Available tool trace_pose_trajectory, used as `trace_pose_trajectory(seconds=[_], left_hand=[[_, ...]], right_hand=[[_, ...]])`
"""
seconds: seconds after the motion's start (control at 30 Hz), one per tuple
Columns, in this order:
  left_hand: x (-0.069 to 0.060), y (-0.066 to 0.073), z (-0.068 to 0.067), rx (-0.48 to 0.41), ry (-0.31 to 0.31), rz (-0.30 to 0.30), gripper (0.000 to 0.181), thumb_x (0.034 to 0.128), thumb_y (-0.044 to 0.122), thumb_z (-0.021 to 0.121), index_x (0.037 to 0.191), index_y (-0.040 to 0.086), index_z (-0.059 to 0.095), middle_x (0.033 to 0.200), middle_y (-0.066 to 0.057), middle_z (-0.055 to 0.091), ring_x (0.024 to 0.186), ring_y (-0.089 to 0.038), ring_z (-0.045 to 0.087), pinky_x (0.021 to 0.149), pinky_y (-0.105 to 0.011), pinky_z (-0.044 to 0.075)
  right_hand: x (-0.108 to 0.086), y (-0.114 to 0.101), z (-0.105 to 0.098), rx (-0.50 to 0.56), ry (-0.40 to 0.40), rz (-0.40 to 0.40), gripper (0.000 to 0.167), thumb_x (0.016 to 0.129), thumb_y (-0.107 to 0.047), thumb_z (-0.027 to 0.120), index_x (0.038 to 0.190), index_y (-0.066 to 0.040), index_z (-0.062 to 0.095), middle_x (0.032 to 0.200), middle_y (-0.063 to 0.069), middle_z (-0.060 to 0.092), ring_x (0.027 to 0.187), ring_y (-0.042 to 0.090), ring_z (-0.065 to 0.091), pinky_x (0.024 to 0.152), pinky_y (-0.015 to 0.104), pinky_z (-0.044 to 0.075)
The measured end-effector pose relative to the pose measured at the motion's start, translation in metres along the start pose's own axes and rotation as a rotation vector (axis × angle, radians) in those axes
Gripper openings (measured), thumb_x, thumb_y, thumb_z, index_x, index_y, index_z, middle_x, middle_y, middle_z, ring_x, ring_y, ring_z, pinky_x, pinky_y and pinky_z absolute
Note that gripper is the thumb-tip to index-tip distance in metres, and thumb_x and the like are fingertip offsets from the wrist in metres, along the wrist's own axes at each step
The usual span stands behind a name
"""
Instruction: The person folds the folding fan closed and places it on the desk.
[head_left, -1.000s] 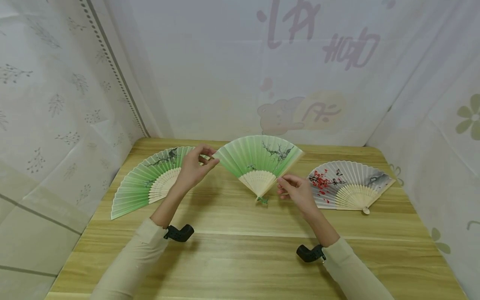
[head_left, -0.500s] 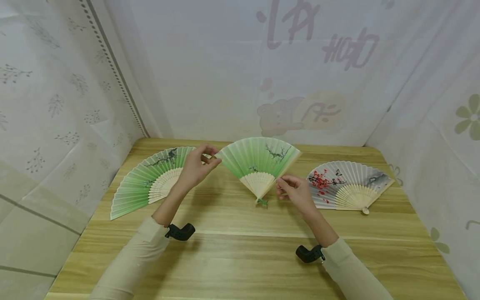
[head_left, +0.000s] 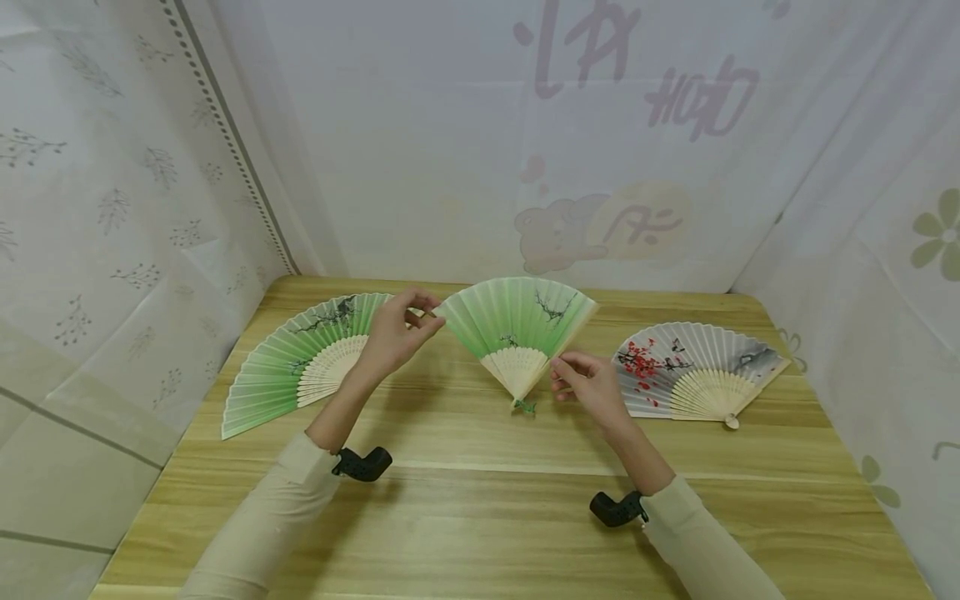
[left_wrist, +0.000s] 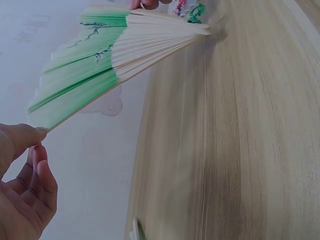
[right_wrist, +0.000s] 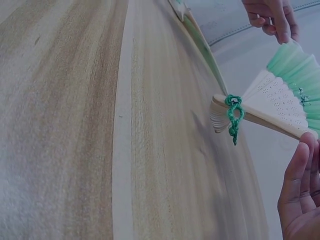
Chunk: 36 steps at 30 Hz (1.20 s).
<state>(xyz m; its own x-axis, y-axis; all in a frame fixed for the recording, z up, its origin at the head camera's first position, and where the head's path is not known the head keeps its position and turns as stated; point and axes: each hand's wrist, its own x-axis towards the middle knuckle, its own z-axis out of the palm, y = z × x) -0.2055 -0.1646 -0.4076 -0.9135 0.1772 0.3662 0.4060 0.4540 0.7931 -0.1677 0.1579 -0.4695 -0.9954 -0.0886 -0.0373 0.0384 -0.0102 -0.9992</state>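
A green folding fan [head_left: 510,321] with a dark branch painted on it is spread partway above the middle of the table. My left hand [head_left: 397,333] pinches its upper left corner between thumb and fingertip, as the left wrist view also shows. On the other side, my right hand [head_left: 594,387] pinches the outer bamboo rib about halfway up. A knotted green cord [right_wrist: 234,112] hangs from the pivot end. Behind my left hand a second green folding fan [head_left: 270,379] lies spread, its right part covered by that hand.
To the right, a grey folding fan [head_left: 697,367] with red blossoms lies spread on the wooden table [head_left: 480,517]. White printed cloth [head_left: 420,150] hangs behind the table and along both sides. A dark wrist camera sits on each sleeve.
The held fan's spread has narrowed a little and its top edge has come down slightly. My left hand has edged right and my right hand slightly left. The other fans lie still.
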Motion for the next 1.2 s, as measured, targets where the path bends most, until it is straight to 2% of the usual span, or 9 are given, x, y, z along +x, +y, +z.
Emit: trace_pose_trajectory(seconds=[0.2, 0.3, 0.43, 0.67, 0.83, 0.97, 1.2], left_hand=[[0.001, 0.002, 0.002, -0.021, -0.019, -0.003, 0.022, 0.0933, 0.005, 0.075, 0.113, 0.003, 0.065, 0.101, -0.012, 0.066, 0.077, -0.026, 0.066, 0.067, -0.036, 0.055], [0.001, 0.002, 0.003, -0.020, -0.024, -0.009, 0.022, 0.0938, 0.005, 0.075, 0.113, 0.004, 0.065, 0.101, -0.011, 0.066, 0.077, -0.025, 0.065, 0.069, -0.036, 0.055], [0.001, 0.003, 0.003, -0.024, -0.023, -0.011, 0.022, 0.0940, 0.005, 0.075, 0.113, 0.004, 0.065, 0.101, -0.011, 0.066, 0.077, -0.026, 0.065, 0.069, -0.037, 0.055], [0.002, 0.001, 0.006, -0.051, -0.020, 0.007, 0.023, 0.0924, 0.002, 0.075, 0.113, 0.001, 0.065, 0.103, -0.018, 0.066, 0.076, -0.028, 0.066, 0.069, -0.037, 0.055], [0.002, 0.001, 0.008, -0.048, -0.019, 0.006, 0.024, 0.0921, 0.001, 0.076, 0.114, -0.001, 0.065, 0.102, -0.016, 0.067, 0.076, -0.028, 0.066, 0.069, -0.034, 0.056], [0.003, 0.001, 0.010, -0.049, -0.026, -0.001, 0.025, 0.0928, 0.002, 0.075, 0.115, -0.002, 0.064, 0.105, -0.019, 0.067, 0.078, -0.029, 0.067, 0.070, -0.035, 0.056], [0.005, 0.003, 0.013, -0.049, -0.030, -0.005, 0.024, 0.0932, 0.003, 0.075, 0.114, 0.000, 0.064, 0.103, -0.015, 0.067, 0.079, -0.029, 0.067, 0.070, -0.039, 0.057]], right_hand=[[-0.001, 0.001, 0.000, -0.006, -0.011, 0.000, 0.028, 0.100, -0.014, 0.069, 0.105, 0.014, 0.067, 0.089, 0.023, 0.065, 0.071, 0.018, 0.067, 0.065, 0.035, 0.061], [-0.001, 0.001, -0.001, -0.010, -0.009, -0.004, 0.028, 0.100, -0.015, 0.068, 0.104, 0.013, 0.067, 0.087, 0.020, 0.065, 0.071, 0.018, 0.067, 0.065, 0.035, 0.061], [-0.001, 0.001, 0.000, -0.014, -0.004, -0.006, 0.028, 0.100, -0.015, 0.068, 0.103, 0.013, 0.068, 0.087, 0.023, 0.065, 0.070, 0.018, 0.067, 0.064, 0.034, 0.060], [-0.002, 0.001, 0.002, -0.010, -0.003, 0.002, 0.025, 0.100, -0.013, 0.069, 0.105, 0.012, 0.068, 0.094, 0.035, 0.062, 0.070, 0.018, 0.068, 0.064, 0.035, 0.061], [-0.002, 0.001, 0.002, -0.008, -0.009, 0.003, 0.026, 0.100, -0.013, 0.069, 0.105, 0.012, 0.069, 0.094, 0.036, 0.062, 0.072, 0.022, 0.069, 0.065, 0.039, 0.061], [-0.003, 0.001, 0.001, 0.001, -0.014, 0.007, 0.026, 0.100, -0.013, 0.069, 0.104, 0.013, 0.068, 0.095, 0.037, 0.061, 0.074, 0.026, 0.069, 0.065, 0.037, 0.061], [-0.002, 0.002, 0.001, -0.001, -0.020, 0.011, 0.028, 0.100, -0.014, 0.069, 0.106, 0.013, 0.068, 0.094, 0.033, 0.063, 0.073, 0.020, 0.068, 0.065, 0.036, 0.060]])
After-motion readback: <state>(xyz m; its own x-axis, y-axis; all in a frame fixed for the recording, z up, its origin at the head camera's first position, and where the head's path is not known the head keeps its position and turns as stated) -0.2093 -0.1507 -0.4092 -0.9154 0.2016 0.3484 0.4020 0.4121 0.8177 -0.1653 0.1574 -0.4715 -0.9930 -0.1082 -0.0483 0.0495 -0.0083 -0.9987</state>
